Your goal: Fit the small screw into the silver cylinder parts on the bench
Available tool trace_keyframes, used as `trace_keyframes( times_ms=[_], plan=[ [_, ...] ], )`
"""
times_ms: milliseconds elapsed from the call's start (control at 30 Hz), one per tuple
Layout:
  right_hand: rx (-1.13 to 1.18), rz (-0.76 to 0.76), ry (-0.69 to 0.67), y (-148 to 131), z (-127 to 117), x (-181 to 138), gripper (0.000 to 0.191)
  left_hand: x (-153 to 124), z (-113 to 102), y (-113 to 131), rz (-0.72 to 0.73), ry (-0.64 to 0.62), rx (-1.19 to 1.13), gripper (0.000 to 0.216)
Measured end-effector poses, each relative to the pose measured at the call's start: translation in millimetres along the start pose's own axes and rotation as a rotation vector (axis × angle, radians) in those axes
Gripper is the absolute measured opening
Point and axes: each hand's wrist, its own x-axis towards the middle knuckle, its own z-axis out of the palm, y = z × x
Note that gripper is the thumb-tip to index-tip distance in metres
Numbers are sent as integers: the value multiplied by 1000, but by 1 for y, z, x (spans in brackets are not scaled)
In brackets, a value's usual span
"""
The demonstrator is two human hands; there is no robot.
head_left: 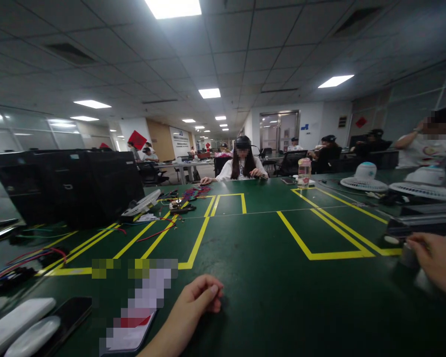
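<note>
My left hand rests on the green table near its front edge. Its fingers are curled into a loose fist and nothing shows in them. A blurred-out card lies just left of it. My right hand comes in from the right edge with its fingers bent down. Its fingertips are at a small pale object that I cannot make out, beside a dark flat device.
A black phone and white devices lie at the front left. Black cases and loose wires are on the left. Small white fans and a bottle stand at the far right. A person sits opposite. Yellow tape lines mark the table.
</note>
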Motion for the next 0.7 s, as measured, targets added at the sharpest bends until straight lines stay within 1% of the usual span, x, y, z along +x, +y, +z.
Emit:
trace_keyframes(
  times_ms=[100, 200, 267, 367, 433, 600, 700],
  plan=[
    [-83, 64, -185, 4, -6, 9, 21, -2, 0, 2, -3, -9, 4, 28],
    [-104, 123, -268, 4, -11, 11, 28, -4, -1, 4, 1, -42, 24, 24],
    [-104, 128, -255, 2, -14, 9, 31, -6, -2, 5, 8, -45, 23, 20],
    [-106, 147, -158, -3, -19, 5, 32, -7, -3, 6, 0, -49, 7, 16],
    [-104, 153, -141, -4, -21, 5, 32, -7, -4, 6, -13, -69, 6, 15],
    [-102, 220, -201, 1, -21, 7, 37, -7, -6, 4, -1, -82, 14, 15],
    [-158, 199, -237, 8, -17, 11, 40, -7, -6, 3, 15, -77, 27, 15]
  ],
)
